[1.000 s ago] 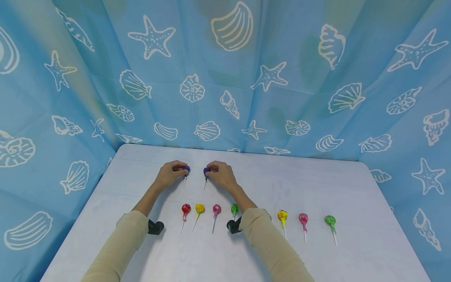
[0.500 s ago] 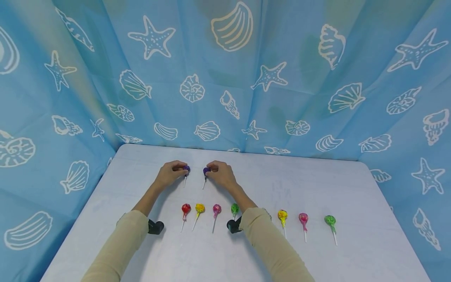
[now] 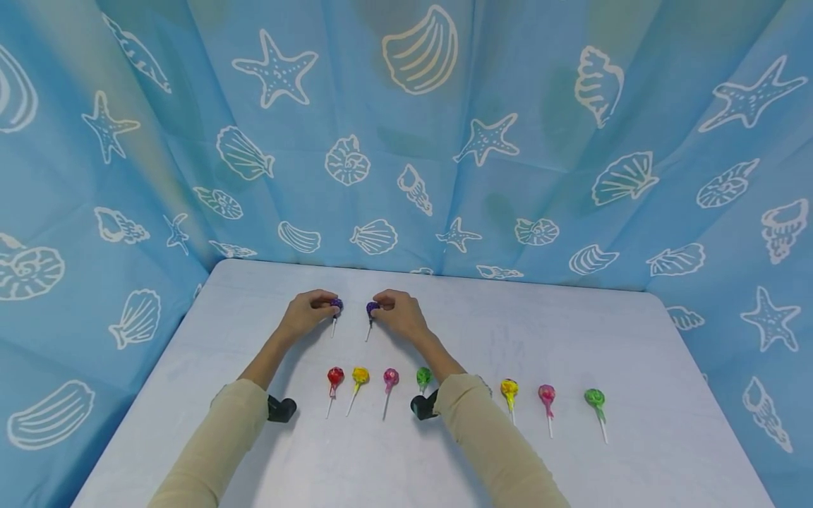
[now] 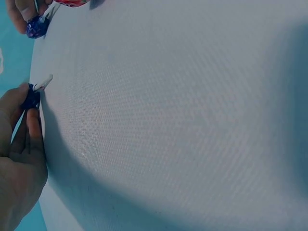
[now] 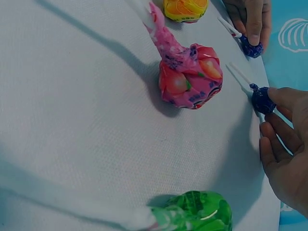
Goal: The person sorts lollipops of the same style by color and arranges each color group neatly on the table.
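Observation:
Toward the far left of the table, my left hand pinches the head of a purple-wrapped lollipop between thumb and fingers. A short distance to its right, my right hand pinches a second purple lollipop in the same way. Both white sticks point toward me. In the left wrist view the lollipop looks dark blue, with its stick tip past my thumb. The right wrist view shows the other lollipop at my fingertips, close over the white tabletop.
Nearer me lies a row of lollipops: red, yellow, pink and green, the last partly behind my right sleeve. Farther right are another yellow, pink and green. A blue seashell curtain hangs behind the table.

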Available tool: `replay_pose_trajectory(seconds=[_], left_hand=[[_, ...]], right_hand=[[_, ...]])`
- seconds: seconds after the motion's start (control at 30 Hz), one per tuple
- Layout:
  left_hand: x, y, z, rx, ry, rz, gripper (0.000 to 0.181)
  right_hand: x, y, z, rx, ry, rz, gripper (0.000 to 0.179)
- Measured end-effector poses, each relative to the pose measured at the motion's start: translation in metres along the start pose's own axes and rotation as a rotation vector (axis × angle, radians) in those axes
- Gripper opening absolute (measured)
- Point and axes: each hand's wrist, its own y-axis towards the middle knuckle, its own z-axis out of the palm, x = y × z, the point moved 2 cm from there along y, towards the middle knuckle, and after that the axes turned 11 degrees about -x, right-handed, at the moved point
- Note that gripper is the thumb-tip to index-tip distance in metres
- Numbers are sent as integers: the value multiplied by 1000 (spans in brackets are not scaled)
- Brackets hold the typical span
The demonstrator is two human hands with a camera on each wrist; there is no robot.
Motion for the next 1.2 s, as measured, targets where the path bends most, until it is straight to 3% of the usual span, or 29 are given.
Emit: replay_pose_trajectory(seconds=[0.2, 0.57, 0.83, 1.2], left_hand=[[2, 0, 0, 3, -5, 3, 32], [3, -1, 1, -1, -5, -5, 34], [2, -1, 1, 2, -18, -8, 36], [0, -4, -1, -3, -26, 8, 44]], right_hand=[[1, -1, -3, 20, -21, -2, 29], [0, -11, -25, 40, -32, -65, 27], [2, -17, -51, 58, -19, -109, 27], [-10, -22, -94, 19, 13, -124, 28]])
